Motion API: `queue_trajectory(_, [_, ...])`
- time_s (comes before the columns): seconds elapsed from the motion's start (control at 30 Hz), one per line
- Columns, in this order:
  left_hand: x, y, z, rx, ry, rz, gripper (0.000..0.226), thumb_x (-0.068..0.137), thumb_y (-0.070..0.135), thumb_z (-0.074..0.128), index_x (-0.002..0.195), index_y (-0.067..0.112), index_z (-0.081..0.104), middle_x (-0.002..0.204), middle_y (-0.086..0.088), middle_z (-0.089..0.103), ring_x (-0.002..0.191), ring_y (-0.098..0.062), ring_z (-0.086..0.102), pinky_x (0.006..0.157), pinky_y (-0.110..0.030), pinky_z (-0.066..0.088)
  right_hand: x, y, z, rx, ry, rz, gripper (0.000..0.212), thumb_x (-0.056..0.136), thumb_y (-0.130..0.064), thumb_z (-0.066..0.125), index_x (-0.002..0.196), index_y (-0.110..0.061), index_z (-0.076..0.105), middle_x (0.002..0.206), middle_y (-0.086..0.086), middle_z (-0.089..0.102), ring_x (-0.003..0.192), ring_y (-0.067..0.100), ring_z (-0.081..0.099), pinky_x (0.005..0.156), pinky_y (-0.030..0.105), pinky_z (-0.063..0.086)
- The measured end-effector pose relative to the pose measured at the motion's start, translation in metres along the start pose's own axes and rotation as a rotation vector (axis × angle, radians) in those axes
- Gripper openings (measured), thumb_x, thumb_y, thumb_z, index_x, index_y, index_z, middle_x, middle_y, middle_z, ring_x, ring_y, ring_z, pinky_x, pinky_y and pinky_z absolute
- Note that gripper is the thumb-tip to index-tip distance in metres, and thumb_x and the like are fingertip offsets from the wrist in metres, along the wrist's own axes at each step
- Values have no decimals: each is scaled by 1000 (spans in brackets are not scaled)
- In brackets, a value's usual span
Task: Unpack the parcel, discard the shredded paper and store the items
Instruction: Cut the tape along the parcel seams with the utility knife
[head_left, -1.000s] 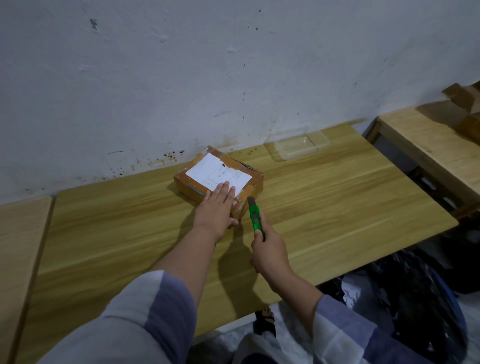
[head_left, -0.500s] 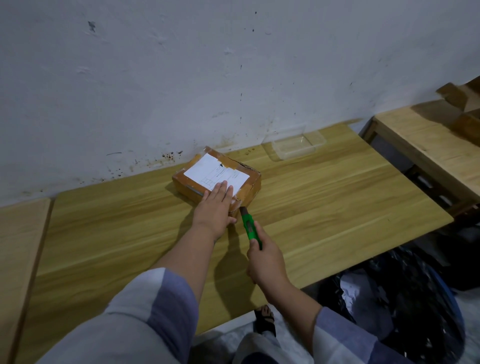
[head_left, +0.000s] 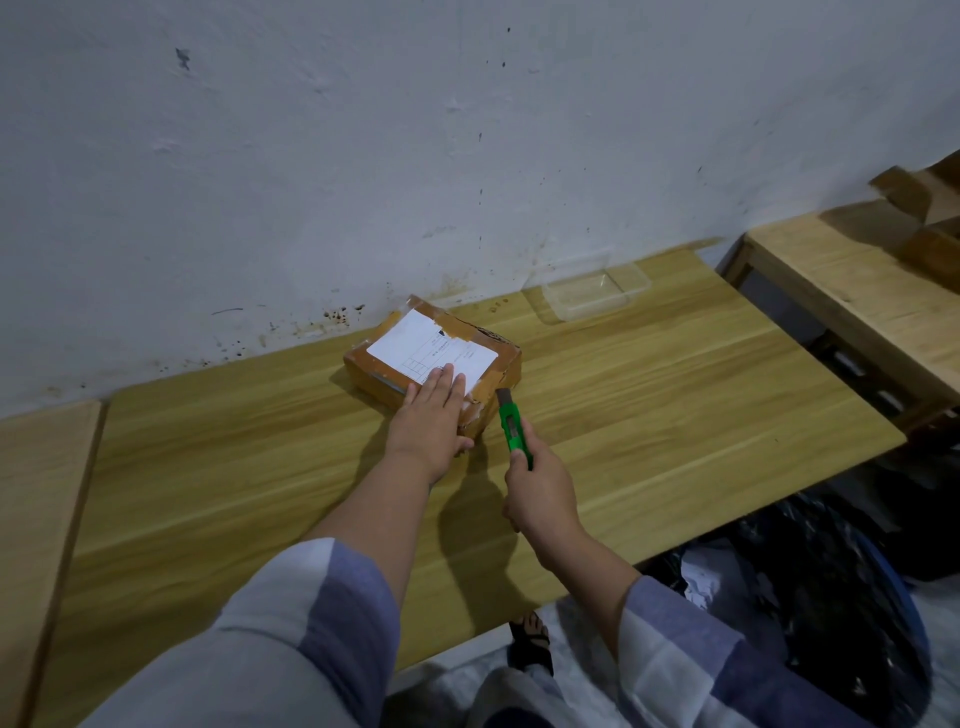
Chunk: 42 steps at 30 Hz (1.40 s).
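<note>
L hand (head_left: 432, 415) flat, fingers together, pressing parcel (head_left: 415, 345) near table's (head_left: 675, 405) back edge; R hand (head_left: 543, 488) fisted round green cutter (head_left: 514, 428), tip at parcel's corner.

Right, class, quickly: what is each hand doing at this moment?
Left hand: open, pressed flat on the parcel.
Right hand: closed around the green box cutter, tip at the parcel's near corner.

Glossy-taped cardboard parcel (head_left: 470, 358), matt paper label (head_left: 415, 345), smooth wood-grain table (head_left: 649, 415), green plastic cutter (head_left: 513, 423).
</note>
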<state>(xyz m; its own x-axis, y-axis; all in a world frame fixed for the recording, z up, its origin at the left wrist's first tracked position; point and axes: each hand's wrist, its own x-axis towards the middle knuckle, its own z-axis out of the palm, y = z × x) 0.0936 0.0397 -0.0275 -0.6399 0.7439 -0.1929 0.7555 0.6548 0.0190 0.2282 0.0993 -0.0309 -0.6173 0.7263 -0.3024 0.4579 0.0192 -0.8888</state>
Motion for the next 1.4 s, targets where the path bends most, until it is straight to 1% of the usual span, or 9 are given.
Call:
queue_trajectory(0.17, [-1, 0, 0, -8, -1, -2, 86, 92, 45, 51, 152, 12, -2, 161, -6, -8, 149, -21, -8, 119, -40, 4, -5, 3, 4, 1, 12, -22, 49, 96, -21, 37, 143, -36, 32, 124, 11, 63, 82, 19, 47, 87, 48, 51])
queue_trajectory(0.37, [-2, 2, 1, -19, -5, -2, 87, 92, 44, 51, 152, 12, -2, 161, -7, -8, 149, -21, -8, 119, -40, 3, 1, -5, -2, -45, -9, -4, 50, 97, -19, 36, 144, -34, 32, 102, 2, 60, 81, 20, 49, 80, 40, 52])
queue_trajectory(0.5, [-1, 1, 0, -21, -4, -9, 86, 92, 44, 51, 152, 12, -2, 161, -7, -8, 149, -21, -9, 119, -41, 3, -1, -10, -2, -53, -25, 1, 49, 97, -18, 37, 144, -34, 31, 121, 7, 62, 83, 20, 49, 86, 45, 52])
queue_trajectory(0.73, [-4, 2, 3, -2, 9, -5, 85, 92, 45, 49, 152, 12, -2, 161, -7, -8, 149, -21, -8, 120, -40, 3, -22, -4, 0, -97, -60, -30, 51, 98, -17, 36, 146, -33, 27, 89, 4, 56, 76, 21, 51, 80, 47, 55])
queue_trajectory(0.87, [-3, 2, 3, -15, 17, -8, 84, 93, 43, 50, 152, 13, -2, 161, -6, -8, 149, -20, -8, 120, -40, 3, -31, -4, 3, -124, -62, -34, 51, 99, -17, 36, 146, -32, 26, 89, 7, 60, 72, 20, 53, 64, 33, 45])
queue_trajectory(1.1, [-2, -4, -1, -51, -53, 14, 103, 84, 33, 68, 152, 12, -7, 160, -6, -14, 148, -20, -12, 119, -39, 0, -58, 7, 2, -165, -130, 14, 48, 98, -16, 38, 144, -29, 33, 130, 8, 60, 109, 24, 59, 81, 26, 45])
queue_trajectory(1.2, [-2, -5, -5, -41, -80, 35, 105, 83, 31, 70, 152, 12, -7, 161, -6, -14, 148, -21, -11, 119, -39, 1, -36, 2, -14, -119, -32, -4, 49, 94, -15, 41, 140, -32, 41, 125, 7, 64, 87, 23, 63, 72, 27, 47])
queue_trajectory(1.27, [-3, -4, -5, -57, -71, 24, 103, 83, 34, 69, 152, 12, -5, 161, -6, -11, 148, -21, -9, 119, -39, 2, -20, -3, -24, -86, -10, 15, 51, 91, -18, 40, 138, -39, 42, 105, 5, 67, 66, 21, 58, 58, 29, 46])
queue_trajectory(1.4, [-3, 0, -3, -75, -26, 11, 94, 87, 58, 50, 152, 12, -1, 161, -6, -7, 149, -21, -6, 119, -41, 3, 4, -6, -37, -48, 22, 70, 57, 84, -44, 44, 139, -44, 32, 91, -1, 52, 75, 21, 50, 60, 33, 45])
